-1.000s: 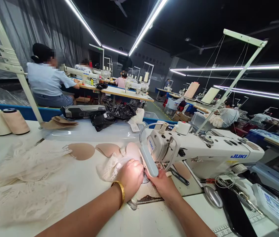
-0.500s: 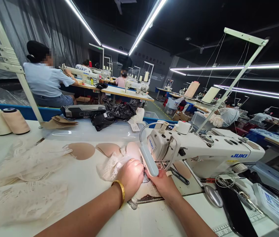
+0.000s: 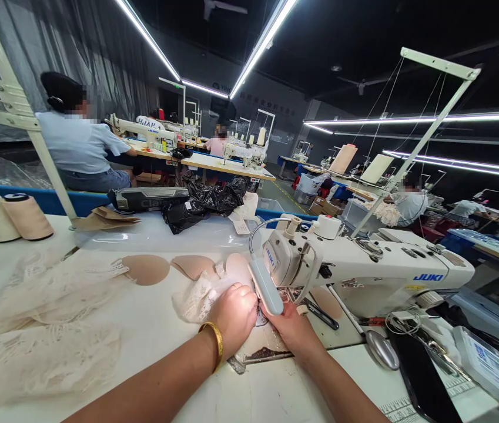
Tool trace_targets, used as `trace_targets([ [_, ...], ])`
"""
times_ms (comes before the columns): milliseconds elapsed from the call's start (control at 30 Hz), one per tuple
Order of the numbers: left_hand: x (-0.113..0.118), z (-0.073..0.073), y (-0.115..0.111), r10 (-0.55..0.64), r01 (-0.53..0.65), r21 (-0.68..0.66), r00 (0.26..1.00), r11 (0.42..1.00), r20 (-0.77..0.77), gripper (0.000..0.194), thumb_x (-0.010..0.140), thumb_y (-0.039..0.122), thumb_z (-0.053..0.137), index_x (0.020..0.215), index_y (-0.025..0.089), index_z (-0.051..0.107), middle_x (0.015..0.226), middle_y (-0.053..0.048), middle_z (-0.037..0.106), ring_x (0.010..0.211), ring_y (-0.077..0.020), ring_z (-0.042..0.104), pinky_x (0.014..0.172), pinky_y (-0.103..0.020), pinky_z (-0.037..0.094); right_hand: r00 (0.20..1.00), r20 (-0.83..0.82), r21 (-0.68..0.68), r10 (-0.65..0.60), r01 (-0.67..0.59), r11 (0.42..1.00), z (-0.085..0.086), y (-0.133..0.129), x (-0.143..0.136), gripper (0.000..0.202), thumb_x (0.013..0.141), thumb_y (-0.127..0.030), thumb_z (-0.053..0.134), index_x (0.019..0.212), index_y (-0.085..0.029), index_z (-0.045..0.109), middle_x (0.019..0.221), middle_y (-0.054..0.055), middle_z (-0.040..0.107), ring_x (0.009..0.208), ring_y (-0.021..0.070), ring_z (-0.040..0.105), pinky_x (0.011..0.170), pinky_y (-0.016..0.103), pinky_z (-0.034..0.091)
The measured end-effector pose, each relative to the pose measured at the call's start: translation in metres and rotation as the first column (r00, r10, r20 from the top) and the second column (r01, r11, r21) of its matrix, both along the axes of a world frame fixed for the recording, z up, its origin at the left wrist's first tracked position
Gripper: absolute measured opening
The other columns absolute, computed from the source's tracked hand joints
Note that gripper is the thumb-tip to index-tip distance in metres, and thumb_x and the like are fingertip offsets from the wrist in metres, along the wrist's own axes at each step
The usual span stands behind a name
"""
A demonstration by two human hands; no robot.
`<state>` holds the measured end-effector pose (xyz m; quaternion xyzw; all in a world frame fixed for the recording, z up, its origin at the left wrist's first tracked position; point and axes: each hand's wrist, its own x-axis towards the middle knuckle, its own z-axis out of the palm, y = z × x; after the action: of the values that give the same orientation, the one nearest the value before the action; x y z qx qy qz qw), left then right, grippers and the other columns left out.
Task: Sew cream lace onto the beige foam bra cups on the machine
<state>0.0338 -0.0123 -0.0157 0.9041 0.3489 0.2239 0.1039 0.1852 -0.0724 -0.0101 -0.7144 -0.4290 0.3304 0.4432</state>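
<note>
A white sewing machine point(image 3: 372, 273) stands at the right of the table, its grey lamp point(image 3: 267, 288) hanging over the needle area. Left of the lamp, my left hand point(image 3: 237, 314), with a gold bracelet at the wrist, is closed on cream lace fabric point(image 3: 194, 296). My right hand point(image 3: 291, 326) lies by the needle plate, right of the lamp; the lamp hides its fingertips, so its grip is unclear. Beige bra cups point(image 3: 147, 269) lie beyond the lace, one of them pale pink point(image 3: 237, 267). The needle and the stitched spot are hidden.
More cream lace point(image 3: 50, 346) spreads over the left of the table, near thread cones point(image 3: 26, 216). A black plastic bag point(image 3: 205, 202) lies at the back. At right are a black phone point(image 3: 423, 376), a mouse-shaped silver object point(image 3: 381, 349) and a plastic box point(image 3: 487, 364). Co-workers sit beyond.
My hands and the lace hold nearly the same place. Across the room, the co-worker in light blue has leaned slightly left and lowered an arm.
</note>
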Motion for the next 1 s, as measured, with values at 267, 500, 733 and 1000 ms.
trace_targets([
  [267,0.000,0.001,0.000,0.011,-0.011,0.003,1.000,1.000,-0.012,0.023,0.097,0.012,0.052,0.080,0.018,0.066,0.089,-0.008,0.070,0.093,-0.0274,0.062,0.088,-0.039,0.050,1.000,-0.002,-0.006,0.016,-0.016,1.000,0.000,0.000,0.000,0.035,0.073,-0.052,0.068,0.083,-0.019,0.077,0.085,0.007,0.081,0.090,0.0314,0.074,0.075,0.033,0.054],
  [500,0.000,0.001,-0.002,0.003,-0.002,0.012,1.000,1.000,-0.018,0.023,0.096,0.011,0.052,0.079,0.018,0.066,0.087,-0.007,0.070,0.092,-0.0265,0.062,0.087,-0.038,0.051,0.998,0.065,-0.047,-0.026,0.029,0.998,-0.001,0.002,-0.002,0.027,0.075,-0.046,0.068,0.075,-0.020,0.074,0.078,0.006,0.079,0.086,0.0312,0.074,0.071,0.032,0.052],
  [733,0.000,0.002,0.000,-0.003,0.004,0.030,1.000,1.000,-0.024,0.024,0.095,0.010,0.050,0.080,0.018,0.066,0.088,-0.008,0.070,0.091,-0.0279,0.062,0.086,-0.040,0.052,0.987,0.147,-0.116,-0.069,0.086,0.990,0.010,0.000,-0.005,0.015,0.075,-0.034,0.072,0.076,-0.020,0.075,0.076,0.005,0.078,0.082,0.0302,0.073,0.067,0.030,0.050],
  [1000,0.000,-0.003,0.001,-0.014,0.014,0.056,1.000,0.998,-0.009,0.024,0.095,0.010,0.050,0.077,0.018,0.064,0.085,-0.008,0.069,0.089,-0.0271,0.062,0.085,-0.040,0.052,0.983,0.178,-0.185,-0.040,0.073,0.980,0.031,-0.001,-0.013,0.014,0.078,-0.026,0.071,0.086,-0.018,0.078,0.081,0.003,0.079,0.083,0.0274,0.074,0.067,0.028,0.048],
])
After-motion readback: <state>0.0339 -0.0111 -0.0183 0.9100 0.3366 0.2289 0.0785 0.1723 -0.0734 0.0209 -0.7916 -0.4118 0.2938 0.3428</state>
